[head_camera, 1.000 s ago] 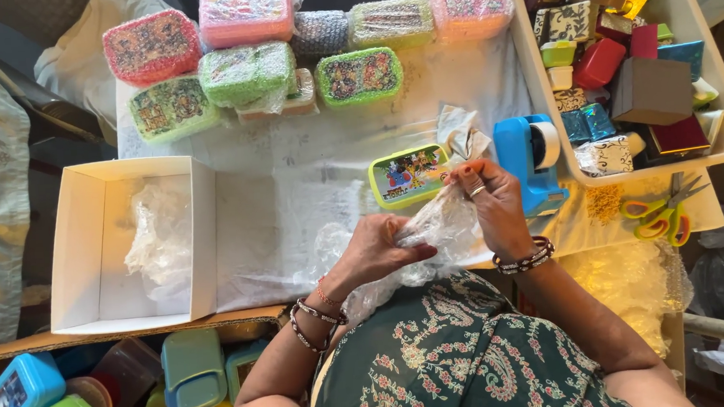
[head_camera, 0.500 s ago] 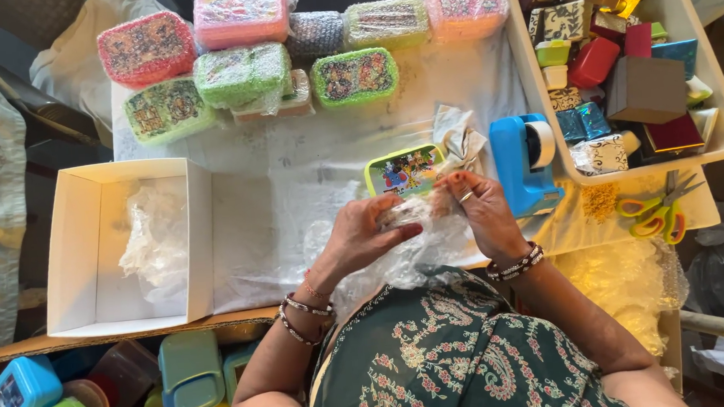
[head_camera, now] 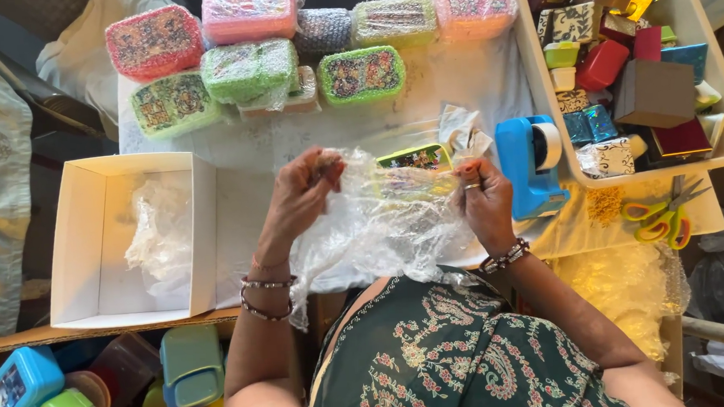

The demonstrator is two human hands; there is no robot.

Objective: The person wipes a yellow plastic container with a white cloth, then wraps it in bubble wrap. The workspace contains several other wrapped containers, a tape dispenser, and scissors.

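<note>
Left hand [head_camera: 301, 195] and right hand [head_camera: 483, 200]: each pinches an edge of one sheet of bubble wrap [head_camera: 380, 227], stretched between them. Small green lunch box [head_camera: 414, 162]: behind the sheet, between the hands, on the table. Blue tape dispenser [head_camera: 530, 166]: just right of the right hand. White carton [head_camera: 80, 246]: left of the left hand. Wrapped boxes [head_camera: 253, 68]: rowed beyond both hands.

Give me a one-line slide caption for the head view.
Both hands, left hand and right hand, spread a bubble-wrap sheet over a green box beside a blue tape dispenser.
</note>
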